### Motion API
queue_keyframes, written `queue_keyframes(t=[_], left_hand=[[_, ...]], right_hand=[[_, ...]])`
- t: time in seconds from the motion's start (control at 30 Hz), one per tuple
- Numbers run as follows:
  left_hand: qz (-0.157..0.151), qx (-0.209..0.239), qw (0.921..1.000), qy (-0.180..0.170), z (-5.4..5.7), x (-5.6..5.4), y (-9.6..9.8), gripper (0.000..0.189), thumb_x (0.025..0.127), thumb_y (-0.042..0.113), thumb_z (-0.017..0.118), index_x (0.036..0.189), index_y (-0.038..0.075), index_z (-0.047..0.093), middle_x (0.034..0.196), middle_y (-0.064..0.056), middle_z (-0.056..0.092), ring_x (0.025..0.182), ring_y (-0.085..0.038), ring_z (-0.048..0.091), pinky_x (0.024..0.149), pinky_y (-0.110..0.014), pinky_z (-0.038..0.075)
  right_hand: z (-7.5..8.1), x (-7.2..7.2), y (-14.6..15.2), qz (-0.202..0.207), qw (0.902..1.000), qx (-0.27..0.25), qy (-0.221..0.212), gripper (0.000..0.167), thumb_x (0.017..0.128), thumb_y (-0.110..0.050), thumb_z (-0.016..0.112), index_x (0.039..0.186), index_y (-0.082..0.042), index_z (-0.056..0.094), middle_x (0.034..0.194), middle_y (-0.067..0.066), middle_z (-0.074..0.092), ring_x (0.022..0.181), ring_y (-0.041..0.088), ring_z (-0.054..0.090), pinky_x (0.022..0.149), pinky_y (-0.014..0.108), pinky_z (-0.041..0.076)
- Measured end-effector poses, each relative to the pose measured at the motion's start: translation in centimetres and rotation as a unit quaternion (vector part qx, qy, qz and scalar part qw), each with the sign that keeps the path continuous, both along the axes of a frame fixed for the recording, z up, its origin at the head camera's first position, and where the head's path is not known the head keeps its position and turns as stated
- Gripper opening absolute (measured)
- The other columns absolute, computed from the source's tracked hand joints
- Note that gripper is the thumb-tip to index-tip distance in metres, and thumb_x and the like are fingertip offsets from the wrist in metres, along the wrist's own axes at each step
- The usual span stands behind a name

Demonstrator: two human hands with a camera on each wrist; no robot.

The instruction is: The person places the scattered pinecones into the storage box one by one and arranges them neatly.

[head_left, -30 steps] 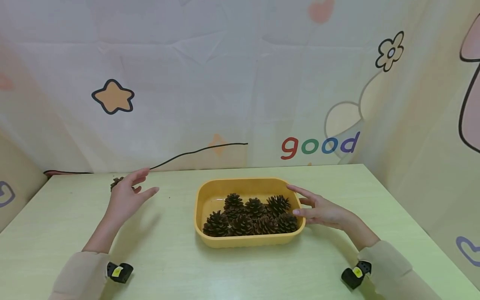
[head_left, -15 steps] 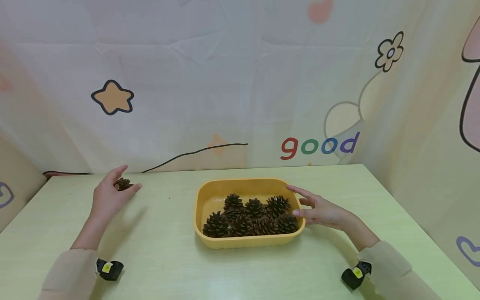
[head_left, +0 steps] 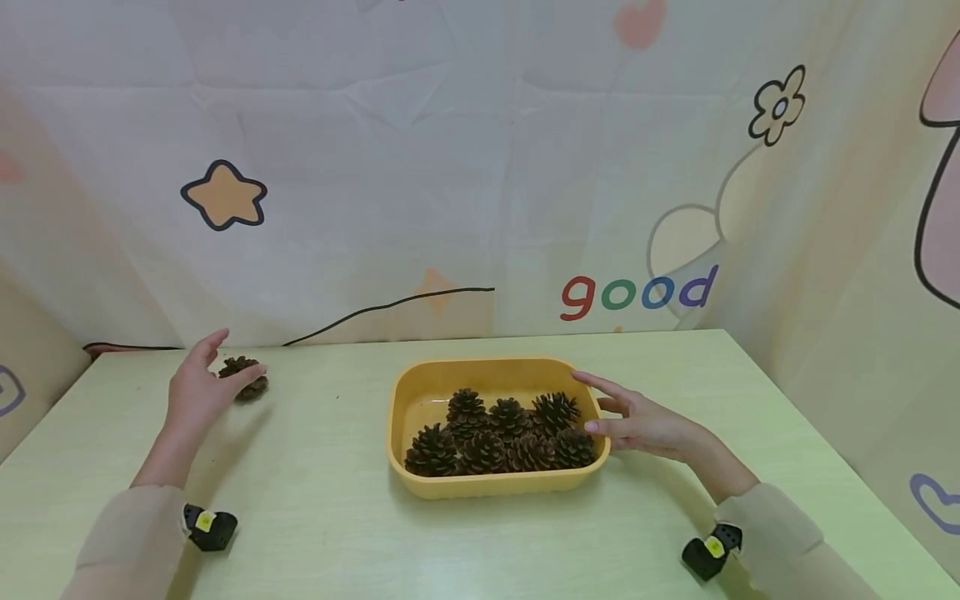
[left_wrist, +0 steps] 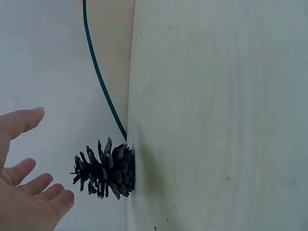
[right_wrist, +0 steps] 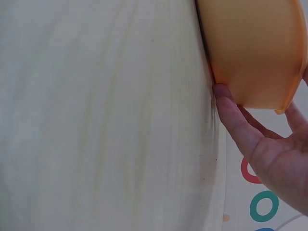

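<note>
A brown pine cone (head_left: 237, 365) stands on the table at the far left, wide base down. Just left of it is my left hand (head_left: 197, 392), thumb and fingers spread; the thumb overlaps the cone in the head view. From the left wrist, a gap shows between the fingers (left_wrist: 61, 204) and the cone (left_wrist: 108, 169). My right hand (head_left: 654, 425) holds the right end of a yellow plastic basin (head_left: 495, 487), thumb over the rim and fingers against the outer wall (right_wrist: 255, 53). Inside the basin several pine cones (head_left: 483, 451) sit together, mostly toward the front and right.
The pale wooden table (head_left: 322, 533) reaches back to a printed cloth backdrop (head_left: 450, 167). Along the table's far edge the cloth meets the wood. Each wrist carries a small black camera (head_left: 212, 530).
My left hand has moved left and a little toward me, uncovering the lone pine cone it partly hid. The right hand and the basin have stayed in place.
</note>
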State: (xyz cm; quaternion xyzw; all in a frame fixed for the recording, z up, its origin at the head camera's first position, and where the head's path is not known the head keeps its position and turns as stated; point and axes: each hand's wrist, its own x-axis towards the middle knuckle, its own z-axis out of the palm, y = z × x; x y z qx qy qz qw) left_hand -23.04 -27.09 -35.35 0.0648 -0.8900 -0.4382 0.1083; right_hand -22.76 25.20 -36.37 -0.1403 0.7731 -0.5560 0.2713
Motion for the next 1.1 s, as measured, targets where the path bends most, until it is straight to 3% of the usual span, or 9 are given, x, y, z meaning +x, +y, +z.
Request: queue_keyframes(t=[0.3, 0.77, 1.1], left_hand=[[0.001, 0.015, 0.9992, -0.036, -0.4, -0.8, -0.9, 0.086, 0.086, 0.039, 0.06, 0.146, 0.005, 0.01, 0.148, -0.026, 0.011, 0.132, -0.045, 0.015, 0.098, -0.063, 0.025], [-0.044, -0.011, 0.9915, -0.122, -0.9, -1.8, -1.9, 0.092, 0.085, 0.039, 0.06, 0.143, -0.005, 0.005, 0.142, -0.036, 0.011, 0.127, -0.053, 0.014, 0.1, -0.063, 0.022], [-0.05, -0.043, 0.9896, -0.128, -1.5, -2.4, -2.5, 0.084, 0.087, 0.037, 0.058, 0.141, -0.009, 0.013, 0.138, -0.038, 0.02, 0.125, -0.053, 0.019, 0.1, -0.061, 0.024]], right_hand=[[-0.1, -0.1, 0.1, 0.001, 1.0, -0.005, -0.003, 0.082, 0.087, -0.019, 0.062, 0.148, -0.019, 0.007, 0.147, 0.028, 0.005, 0.125, 0.049, 0.031, 0.087, 0.045, 0.048], [0.1, -0.1, 0.0, -0.001, 0.9999, -0.004, -0.011, 0.083, 0.086, -0.021, 0.063, 0.148, -0.018, 0.008, 0.146, 0.029, 0.005, 0.125, 0.05, 0.029, 0.086, 0.045, 0.048], [0.5, 0.1, 0.0, 0.005, 0.9999, -0.008, -0.008, 0.084, 0.087, -0.021, 0.063, 0.148, -0.017, 0.006, 0.146, 0.03, 0.002, 0.126, 0.051, 0.027, 0.087, 0.045, 0.047]])
